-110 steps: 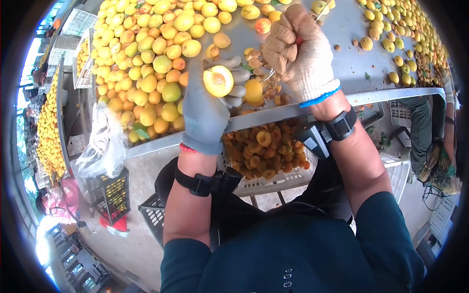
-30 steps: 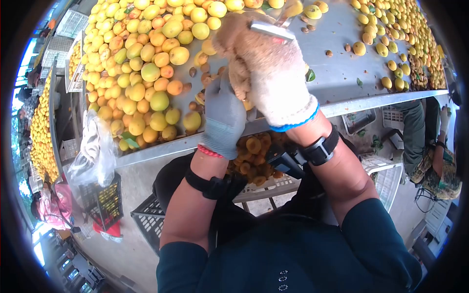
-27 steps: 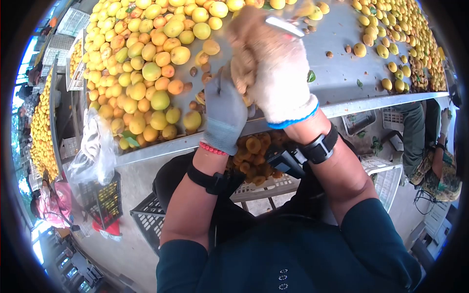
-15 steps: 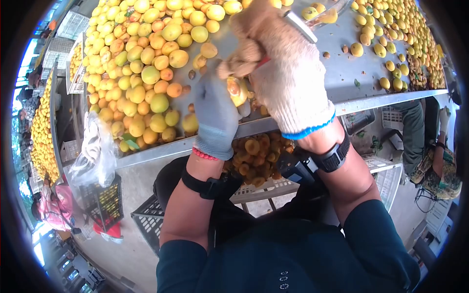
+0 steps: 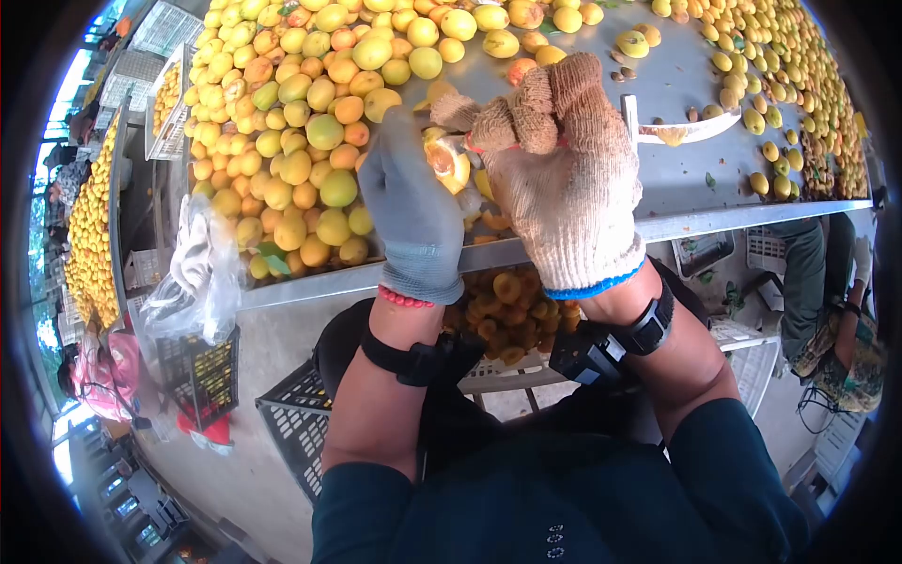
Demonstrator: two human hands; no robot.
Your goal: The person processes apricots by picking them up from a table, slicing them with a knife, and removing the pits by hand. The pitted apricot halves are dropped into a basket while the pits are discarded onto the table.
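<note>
My left hand (image 5: 411, 193), in a grey glove, has its fingers closed around a cut yellow-orange fruit (image 5: 451, 167) whose brownish middle shows. My right hand (image 5: 564, 160), in a white knit glove with brown fingers, is wrapped round a tool; a white guard and a curved pale blade (image 5: 688, 130) stick out on its right side, and the thumb is close to the fruit. Both hands are over the near edge of a metal table (image 5: 658, 179). Whole yellow and orange fruits (image 5: 296, 167) are heaped to the left of my hands.
Cut fruit (image 5: 512, 310) fills a container below the table edge. A clear plastic bag (image 5: 202, 282) hangs at the left, above a black crate (image 5: 207, 371). More fruit (image 5: 813, 85) lies at the far right. A person in pink (image 5: 103, 376) is at left, another person (image 5: 841, 348) at right.
The tool in my right hand has swung, so its curved blade now points right. The view has shifted slightly. My left hand still holds the cut fruit.
</note>
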